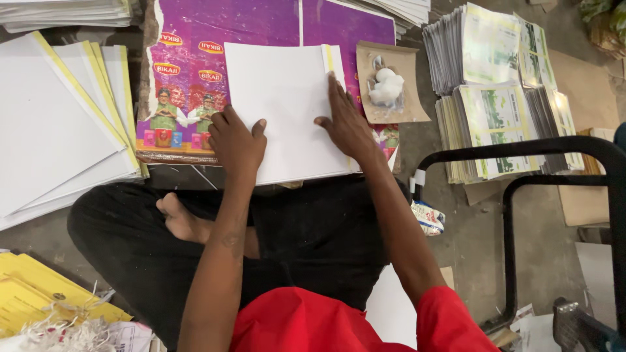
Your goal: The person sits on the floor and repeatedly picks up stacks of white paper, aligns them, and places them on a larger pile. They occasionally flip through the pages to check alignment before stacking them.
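Seen from above, left to right. A fanned pile of white sheets with yellow edges [59, 130] lies at the far left, cut off by the frame. Beside it a purple printed sheet [195, 72] covers the floor, its right half hidden under the white card stack [287, 111], a plain, unprinted rectangle with a thin yellow strip near its upper right corner. The left hand [236, 142] rests on the stack's lower left edge, fingers curled loosely with knuckles on the card; whether it pinches anything cannot be told. The right hand [345, 124] lies flat on the stack's right side, fingers spread and pressing down, grasping nothing. The stack's near edge reaches the person's crossed legs in black trousers. Just right of the stack, a brown card piece [409, 104] bears a white lump [387, 86] whose material is hard to make out. Farther right stand piles of printed leaflets [495, 98], partly crossed by a black metal frame [521, 189].
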